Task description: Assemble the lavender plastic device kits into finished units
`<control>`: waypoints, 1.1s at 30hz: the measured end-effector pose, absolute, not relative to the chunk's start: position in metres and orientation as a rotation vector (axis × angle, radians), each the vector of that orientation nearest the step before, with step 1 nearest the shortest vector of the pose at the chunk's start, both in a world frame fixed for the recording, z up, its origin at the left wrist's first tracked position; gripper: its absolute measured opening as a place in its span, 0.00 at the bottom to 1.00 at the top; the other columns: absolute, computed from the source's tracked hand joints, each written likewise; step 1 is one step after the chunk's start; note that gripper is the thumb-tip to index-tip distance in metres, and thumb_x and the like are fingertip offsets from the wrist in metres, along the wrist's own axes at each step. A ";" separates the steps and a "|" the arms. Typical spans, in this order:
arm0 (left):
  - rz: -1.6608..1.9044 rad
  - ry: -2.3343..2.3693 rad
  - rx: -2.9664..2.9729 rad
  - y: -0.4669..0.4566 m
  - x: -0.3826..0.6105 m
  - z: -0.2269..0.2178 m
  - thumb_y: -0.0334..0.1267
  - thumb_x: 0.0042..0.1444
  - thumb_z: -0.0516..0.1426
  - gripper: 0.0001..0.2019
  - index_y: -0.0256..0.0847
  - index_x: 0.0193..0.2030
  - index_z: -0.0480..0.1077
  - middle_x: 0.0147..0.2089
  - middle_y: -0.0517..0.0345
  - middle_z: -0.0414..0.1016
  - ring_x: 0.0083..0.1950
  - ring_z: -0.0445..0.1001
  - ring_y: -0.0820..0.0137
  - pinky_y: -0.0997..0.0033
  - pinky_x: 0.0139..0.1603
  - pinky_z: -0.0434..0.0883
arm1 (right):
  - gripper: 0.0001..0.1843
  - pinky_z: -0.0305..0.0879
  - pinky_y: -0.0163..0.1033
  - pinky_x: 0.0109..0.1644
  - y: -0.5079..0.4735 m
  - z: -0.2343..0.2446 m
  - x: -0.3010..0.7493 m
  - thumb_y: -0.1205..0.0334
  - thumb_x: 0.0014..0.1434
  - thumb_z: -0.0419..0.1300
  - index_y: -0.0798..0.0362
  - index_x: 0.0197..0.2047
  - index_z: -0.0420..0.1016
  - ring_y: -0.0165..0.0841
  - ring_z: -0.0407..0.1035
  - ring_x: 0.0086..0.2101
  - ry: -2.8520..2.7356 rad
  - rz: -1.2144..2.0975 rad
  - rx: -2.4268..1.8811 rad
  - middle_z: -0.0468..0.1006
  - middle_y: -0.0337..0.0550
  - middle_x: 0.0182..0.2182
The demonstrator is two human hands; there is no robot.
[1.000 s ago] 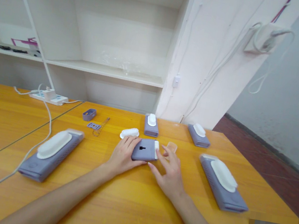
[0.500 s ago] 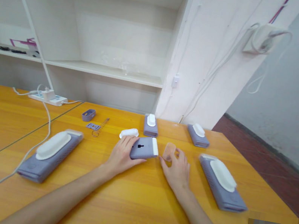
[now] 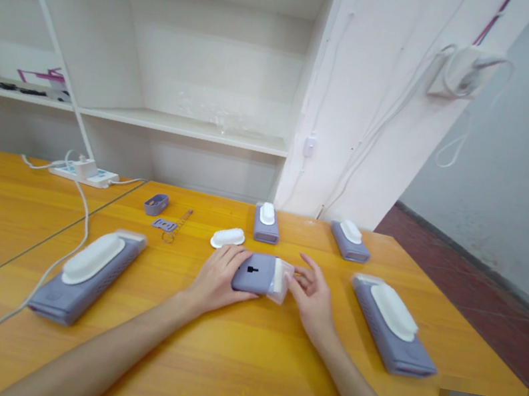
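My left hand (image 3: 221,276) is closed around a purple-grey plastic housing (image 3: 256,274), which has a dark key-shaped slot on its upper face. Over the housing's white right end sits a clear plastic cap (image 3: 282,283); how far it is on, I cannot tell. The thumb and fingers of my right hand (image 3: 313,297) pinch the cap's outer side. Just behind my left hand lies a white ribbed oval brush head (image 3: 228,238). Further left on the table are a small purple ring-shaped part (image 3: 156,204), a flat purple plate (image 3: 164,224) and a thin coiled spring (image 3: 177,225).
Similar purple housings with white oval tops stand around: one at left (image 3: 89,277), one at right (image 3: 395,325), one behind my hands (image 3: 266,231) and one back right (image 3: 350,245). A power strip (image 3: 84,173) and its white cable (image 3: 78,248) lie at left.
My right hand has brought the clear cap left and down from above the table onto the housing's white end. The housing has turned more level and shifted slightly right.
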State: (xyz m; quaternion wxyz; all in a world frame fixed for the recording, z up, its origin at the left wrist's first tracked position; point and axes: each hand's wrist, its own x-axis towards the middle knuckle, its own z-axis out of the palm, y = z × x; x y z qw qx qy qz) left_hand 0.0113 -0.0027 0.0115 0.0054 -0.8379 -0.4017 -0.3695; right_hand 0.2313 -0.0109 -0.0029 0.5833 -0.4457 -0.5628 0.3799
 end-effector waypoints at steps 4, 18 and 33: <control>-1.113 -1.211 -2.635 -0.004 0.011 0.010 0.54 0.42 0.62 0.36 0.41 0.56 0.59 0.53 0.46 0.65 0.53 0.64 0.56 0.52 0.54 0.63 | 0.27 0.69 0.41 0.42 -0.008 -0.003 0.233 0.53 0.49 0.64 0.52 0.50 0.63 0.37 0.72 0.39 -1.178 0.961 -1.061 0.74 0.48 0.40; -1.114 -1.130 -2.617 -0.004 0.009 0.008 0.55 0.43 0.61 0.35 0.39 0.56 0.60 0.53 0.45 0.66 0.54 0.64 0.57 0.53 0.55 0.64 | 0.17 0.67 0.39 0.42 -0.007 -0.003 0.235 0.54 0.45 0.66 0.53 0.36 0.72 0.36 0.71 0.38 -1.090 1.064 -1.058 0.78 0.45 0.37; -1.094 -1.009 -2.609 -0.003 0.006 0.005 0.55 0.44 0.60 0.35 0.41 0.58 0.58 0.53 0.44 0.66 0.54 0.65 0.55 0.51 0.55 0.63 | 0.16 0.62 0.41 0.43 -0.012 0.000 0.234 0.51 0.50 0.62 0.53 0.20 0.71 0.37 0.69 0.36 -1.413 0.898 -1.125 0.77 0.43 0.32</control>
